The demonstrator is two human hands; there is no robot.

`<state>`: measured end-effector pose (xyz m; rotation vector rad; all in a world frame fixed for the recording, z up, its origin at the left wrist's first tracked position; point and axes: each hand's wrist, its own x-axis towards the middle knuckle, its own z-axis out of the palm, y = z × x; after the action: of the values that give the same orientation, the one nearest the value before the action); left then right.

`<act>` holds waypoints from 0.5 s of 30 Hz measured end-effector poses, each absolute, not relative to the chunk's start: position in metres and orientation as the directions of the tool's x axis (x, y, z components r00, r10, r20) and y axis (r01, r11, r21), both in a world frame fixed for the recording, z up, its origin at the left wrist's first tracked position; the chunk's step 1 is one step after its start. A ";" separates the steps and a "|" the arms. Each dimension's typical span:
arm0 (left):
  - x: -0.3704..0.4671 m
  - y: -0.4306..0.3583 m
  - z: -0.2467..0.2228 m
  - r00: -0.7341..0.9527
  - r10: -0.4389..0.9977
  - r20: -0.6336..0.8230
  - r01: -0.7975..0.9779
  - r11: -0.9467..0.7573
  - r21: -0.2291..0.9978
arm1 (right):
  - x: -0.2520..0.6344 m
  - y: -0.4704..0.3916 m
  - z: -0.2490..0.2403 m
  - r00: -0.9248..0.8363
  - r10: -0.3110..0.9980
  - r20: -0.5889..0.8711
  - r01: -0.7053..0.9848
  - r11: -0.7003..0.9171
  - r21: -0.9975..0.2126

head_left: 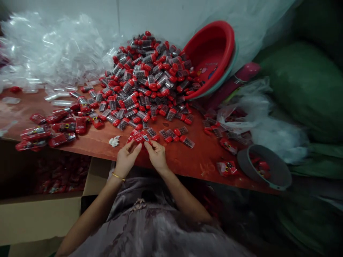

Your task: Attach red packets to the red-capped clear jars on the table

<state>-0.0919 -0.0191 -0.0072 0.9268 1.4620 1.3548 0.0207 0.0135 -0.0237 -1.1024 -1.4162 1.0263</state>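
Note:
Near the table's front edge, my left hand (126,157) and my right hand (157,154) pinch a small red printed card (138,135) between thumbs and fingers. A gold bangle circles my left wrist. Just beyond the card and to its right lie several small clear tubes with red caps (177,135), dark bits inside them. A large heap of the same red-capped tubes (144,78) rises behind. To the left of my hands sits a crumpled white scrap (114,141). Whether anything lies beneath the card is hidden by my fingers.
Red printed packets (64,127) lie at the left, above an open cardboard box (40,214) holding more. Clear plastic pieces (59,50) pile up behind. A red basin (227,39) leans on the heap's right. A grey bowl (278,178) stands at the right edge.

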 end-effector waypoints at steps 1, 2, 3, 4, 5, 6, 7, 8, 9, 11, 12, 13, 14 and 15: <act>-0.090 -0.020 -0.007 -0.254 0.941 -0.222 -0.190 0.176 0.966 | 0.022 0.011 -0.025 -0.056 0.971 0.231 0.138 0.237 -0.962; -0.087 -0.021 -0.007 -0.219 0.931 -0.292 -0.294 0.223 0.930 | 0.024 0.008 -0.026 -0.055 0.965 0.255 0.175 0.261 -0.949; -0.084 -0.022 -0.007 -0.209 0.917 -0.340 -0.374 0.247 0.894 | 0.024 0.006 -0.027 -0.054 0.957 0.283 0.213 0.288 -0.933; -0.082 -0.023 -0.007 -0.218 0.902 -0.373 -0.441 0.250 0.862 | 0.025 0.004 -0.029 -0.055 0.948 0.314 0.250 0.318 -0.915; -0.079 -0.024 -0.006 -0.232 0.888 -0.398 -0.502 0.241 0.831 | 0.025 0.002 -0.030 -0.058 0.937 0.344 0.282 0.346 -0.895; -0.077 -0.025 -0.005 -0.237 0.876 -0.421 -0.555 0.234 0.798 | 0.025 0.001 -0.031 -0.066 0.927 0.369 0.308 0.371 -0.876; -0.076 -0.025 -0.004 -0.229 0.866 -0.444 -0.600 0.234 0.765 | 0.025 0.000 -0.032 -0.077 0.919 0.388 0.328 0.390 -0.860; -0.075 -0.026 -0.003 -0.211 0.859 -0.467 -0.633 0.244 0.735 | 0.025 0.000 -0.032 -0.088 0.912 0.401 0.344 0.405 -0.847; -0.074 -0.027 -0.002 -0.192 0.851 -0.488 -0.655 0.259 0.710 | 0.025 -0.001 -0.033 -0.096 0.909 0.406 0.357 0.412 -0.838; -0.074 -0.028 -0.001 -0.167 0.840 -0.517 -0.670 0.288 0.684 | 0.025 -0.001 -0.033 -0.095 0.913 0.397 0.379 0.402 -0.833; -0.074 -0.029 0.000 -0.161 0.835 -0.527 -0.671 0.299 0.679 | 0.024 -0.001 -0.034 -0.091 0.917 0.388 0.390 0.391 -0.834; -0.074 -0.029 0.000 -0.157 0.830 -0.536 -0.671 0.308 0.674 | 0.023 -0.002 -0.034 -0.090 0.921 0.380 0.399 0.382 -0.833; -0.074 -0.029 0.000 -0.154 0.825 -0.543 -0.673 0.315 0.670 | 0.022 -0.002 -0.034 -0.095 0.923 0.374 0.406 0.378 -0.832; -0.076 -0.029 -0.001 -0.150 0.823 -0.548 -0.674 0.320 0.665 | 0.022 -0.002 -0.035 -0.109 0.922 0.371 0.412 0.382 -0.827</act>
<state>-0.0756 -0.0292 -0.0007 0.1719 1.1162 1.3144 0.0217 -0.0022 -0.0346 -1.1869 -1.7011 0.6797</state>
